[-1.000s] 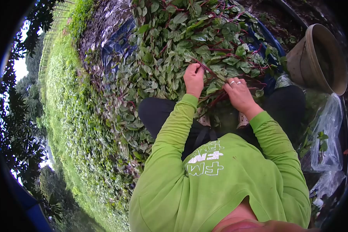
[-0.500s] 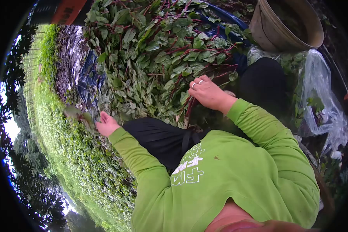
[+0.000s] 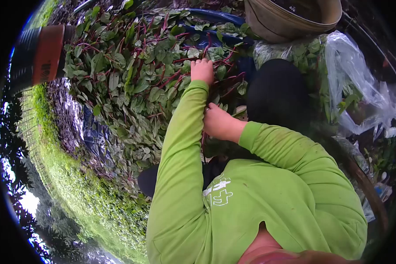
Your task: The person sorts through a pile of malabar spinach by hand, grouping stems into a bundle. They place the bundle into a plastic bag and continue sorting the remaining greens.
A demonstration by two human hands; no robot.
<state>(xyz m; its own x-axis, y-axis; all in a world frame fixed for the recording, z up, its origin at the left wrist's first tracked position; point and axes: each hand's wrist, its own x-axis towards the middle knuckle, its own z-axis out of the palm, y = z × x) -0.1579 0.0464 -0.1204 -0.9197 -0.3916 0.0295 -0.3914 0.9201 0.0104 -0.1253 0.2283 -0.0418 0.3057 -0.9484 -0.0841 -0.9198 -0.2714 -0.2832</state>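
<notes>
The red-stemmed leafy greens (image 3: 136, 81) are lying in a big pile left of the bucket (image 3: 266, 20), with many stems pointing roughly toward it. The left hand (image 3: 202, 71) is touching the greens, nearer the bucket, fingers bent; I cannot tell what it is holding. The right hand (image 3: 221, 124) is resting farther from the bucket, half curled, its grip hidden.

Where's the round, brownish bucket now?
In the head view, the bucket is at the top edge, right of centre, beside the heap of red-stemmed green leaves and above the crumpled clear plastic bag.
</notes>
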